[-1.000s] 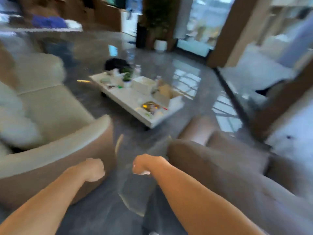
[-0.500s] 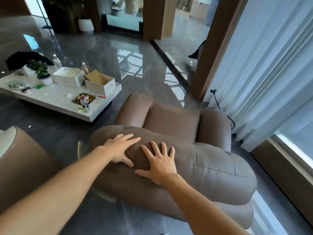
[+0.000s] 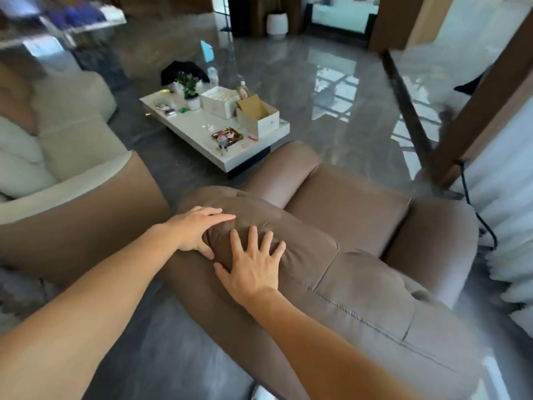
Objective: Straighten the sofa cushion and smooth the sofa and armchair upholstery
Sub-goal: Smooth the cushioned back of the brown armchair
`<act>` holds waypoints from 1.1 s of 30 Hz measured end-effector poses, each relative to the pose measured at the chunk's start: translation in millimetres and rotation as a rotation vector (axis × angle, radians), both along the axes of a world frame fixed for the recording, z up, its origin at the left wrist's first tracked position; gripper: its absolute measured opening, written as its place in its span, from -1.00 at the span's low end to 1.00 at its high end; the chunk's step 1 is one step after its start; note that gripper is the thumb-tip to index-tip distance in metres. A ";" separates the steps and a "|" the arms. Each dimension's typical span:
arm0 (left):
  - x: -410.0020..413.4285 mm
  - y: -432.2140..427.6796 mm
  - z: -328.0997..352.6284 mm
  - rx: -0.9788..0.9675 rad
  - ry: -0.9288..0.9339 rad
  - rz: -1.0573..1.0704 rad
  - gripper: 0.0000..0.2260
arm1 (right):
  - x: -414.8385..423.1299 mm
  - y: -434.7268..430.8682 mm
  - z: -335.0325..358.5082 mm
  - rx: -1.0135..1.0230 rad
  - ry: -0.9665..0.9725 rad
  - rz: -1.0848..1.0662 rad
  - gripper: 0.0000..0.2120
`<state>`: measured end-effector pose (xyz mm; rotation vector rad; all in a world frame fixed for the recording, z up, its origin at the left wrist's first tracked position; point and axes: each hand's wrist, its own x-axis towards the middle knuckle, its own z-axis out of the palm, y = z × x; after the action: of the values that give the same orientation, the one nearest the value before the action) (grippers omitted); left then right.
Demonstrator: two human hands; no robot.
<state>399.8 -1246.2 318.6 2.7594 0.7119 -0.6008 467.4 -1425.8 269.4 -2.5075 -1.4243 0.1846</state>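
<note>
Both flat palms, left hand [image 3: 199,230] and right hand [image 3: 253,267], on the brown armchair [image 3: 360,272] backrest top.

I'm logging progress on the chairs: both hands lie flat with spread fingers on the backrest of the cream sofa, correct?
Not quite. The left hand and right hand do lie flat with spread fingers on a backrest, but it belongs to the brown armchair, as the head view shows. The cream sofa sits untouched to the left.

grey floor [image 3: 331,90], armchair [image 3: 360,215], coffee table [image 3: 202,134]
</note>
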 end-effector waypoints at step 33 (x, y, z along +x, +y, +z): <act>216.0 -570.3 0.4 0.080 -0.101 0.914 -0.35 | 353.5 -427.9 18.3 -0.184 -0.024 0.889 -0.40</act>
<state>615.8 -1816.5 319.0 2.1335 1.8046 -0.2211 820.9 -1853.7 287.7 -1.8047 -2.5229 0.4524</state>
